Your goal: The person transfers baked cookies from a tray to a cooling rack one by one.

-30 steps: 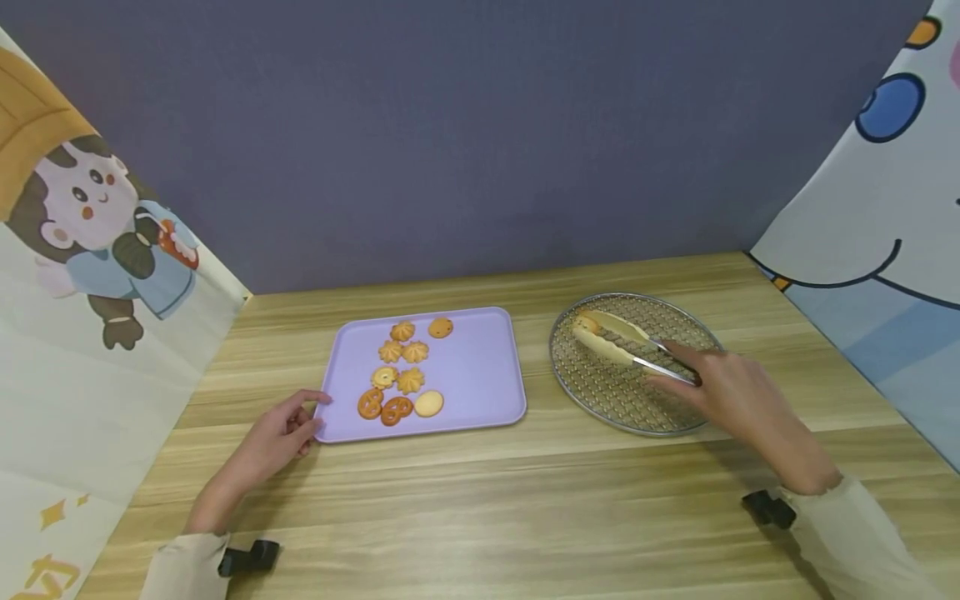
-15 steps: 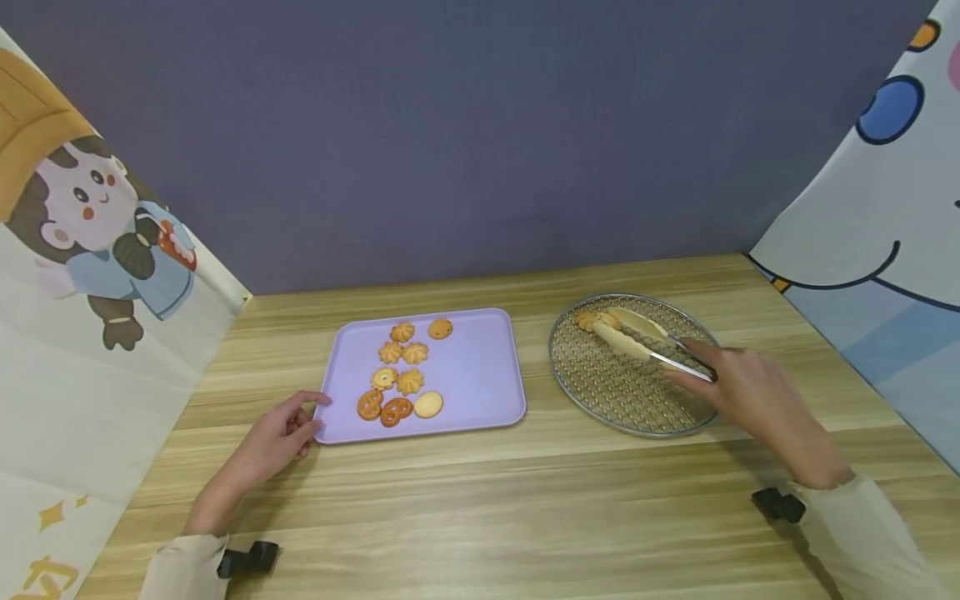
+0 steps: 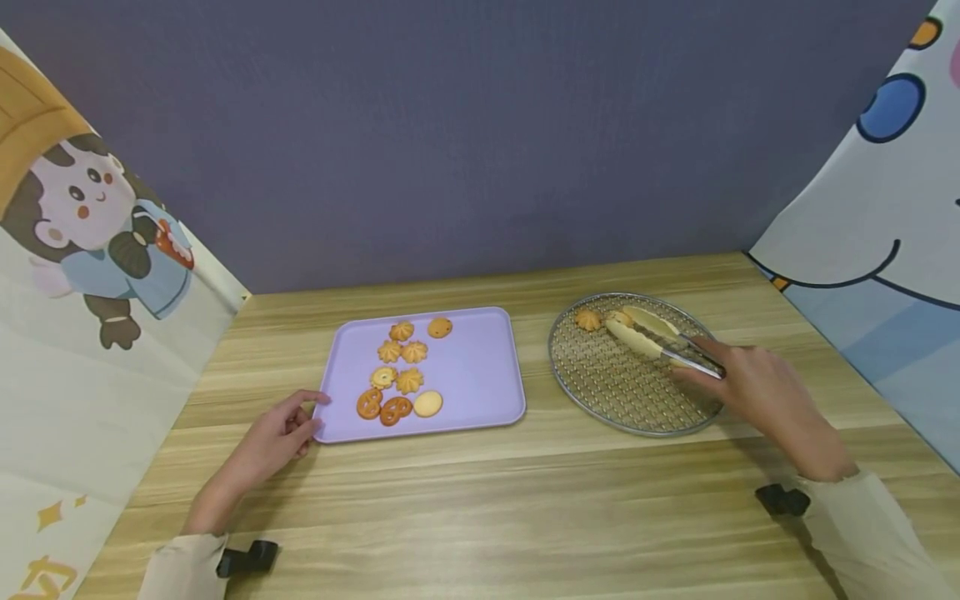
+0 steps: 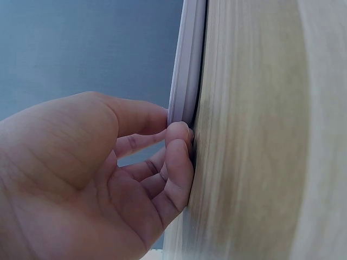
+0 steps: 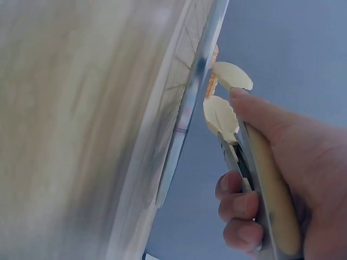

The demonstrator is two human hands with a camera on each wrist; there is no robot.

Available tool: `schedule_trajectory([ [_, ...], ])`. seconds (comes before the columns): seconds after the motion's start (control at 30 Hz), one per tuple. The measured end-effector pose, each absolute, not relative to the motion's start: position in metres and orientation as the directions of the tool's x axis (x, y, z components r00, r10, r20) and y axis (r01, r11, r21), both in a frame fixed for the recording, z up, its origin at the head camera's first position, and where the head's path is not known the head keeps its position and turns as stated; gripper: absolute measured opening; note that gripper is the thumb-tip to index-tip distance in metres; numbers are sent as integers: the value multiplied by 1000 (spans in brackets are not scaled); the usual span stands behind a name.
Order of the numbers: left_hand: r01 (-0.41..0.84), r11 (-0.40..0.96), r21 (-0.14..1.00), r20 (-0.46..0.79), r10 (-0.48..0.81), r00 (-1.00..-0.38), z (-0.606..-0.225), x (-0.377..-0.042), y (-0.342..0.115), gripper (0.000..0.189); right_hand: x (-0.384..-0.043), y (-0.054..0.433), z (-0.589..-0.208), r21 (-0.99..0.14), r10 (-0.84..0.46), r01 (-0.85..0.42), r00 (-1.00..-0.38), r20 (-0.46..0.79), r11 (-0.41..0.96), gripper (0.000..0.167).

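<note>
In the head view, my left hand [image 3: 273, 433] holds the left edge of a lilac tray [image 3: 483, 367]. Its thumb and fingers meet at the rim [image 4: 184, 81] in the left wrist view. Several cookies [image 3: 409, 381] and two pretzel-shaped ones [image 3: 396, 410] lie on the tray. My right hand [image 3: 761, 396] grips metal tongs [image 3: 686, 361] with cream tips over a round wire rack [image 3: 622, 392]. A cookie [image 3: 619, 318] is at the tips, partly hidden; how firmly they hold it I cannot tell. Left of it on the rack sits a flower-shaped cookie [image 3: 588, 320].
A wooden table [image 3: 480, 508] carries the tray and the rack, with a strip of tabletop between them. A dark wall [image 3: 480, 150] rises behind. Printed panels [image 3: 847, 250] stand at both sides.
My right hand has drawn the tongs to the right across the rack, the cookie at their tips moving too. The flower-shaped cookie, mostly hidden before, shows whole. My left hand stays put.
</note>
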State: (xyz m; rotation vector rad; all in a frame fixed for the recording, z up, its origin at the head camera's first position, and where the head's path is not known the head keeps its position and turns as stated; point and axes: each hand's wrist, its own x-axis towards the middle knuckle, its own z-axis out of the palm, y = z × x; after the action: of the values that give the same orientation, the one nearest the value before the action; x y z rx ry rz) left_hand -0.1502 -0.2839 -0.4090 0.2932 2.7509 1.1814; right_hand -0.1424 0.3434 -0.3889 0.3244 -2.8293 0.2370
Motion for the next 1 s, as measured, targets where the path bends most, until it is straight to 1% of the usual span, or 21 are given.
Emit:
schedule_trajectory([
  [0.2,125,675,727,-47,230,-972,-410,-151,-284,31,-142,348,-389,-143,-173,-213,-953,250,967,65],
  [0.33,125,676,726,-48,231,-972,-409,-151,-284,31,-143,349,-389,-151,-163,-198,-963,216,968,66],
  [0.57,134,679,722,-39,233,-972,-409,-150,-284,31,-144,349,-389,-132,-159,-191,-962,223,973,64],
  [0.83,158,669,726,-19,250,-968,-408,-148,-283,30,-144,348,-387,-136,-143,-170,-971,190,976,67],
  [1.0,153,678,719,-25,245,-969,-409,-149,-283,30,-143,347,-386,-131,-143,-170,-971,193,977,68],
])
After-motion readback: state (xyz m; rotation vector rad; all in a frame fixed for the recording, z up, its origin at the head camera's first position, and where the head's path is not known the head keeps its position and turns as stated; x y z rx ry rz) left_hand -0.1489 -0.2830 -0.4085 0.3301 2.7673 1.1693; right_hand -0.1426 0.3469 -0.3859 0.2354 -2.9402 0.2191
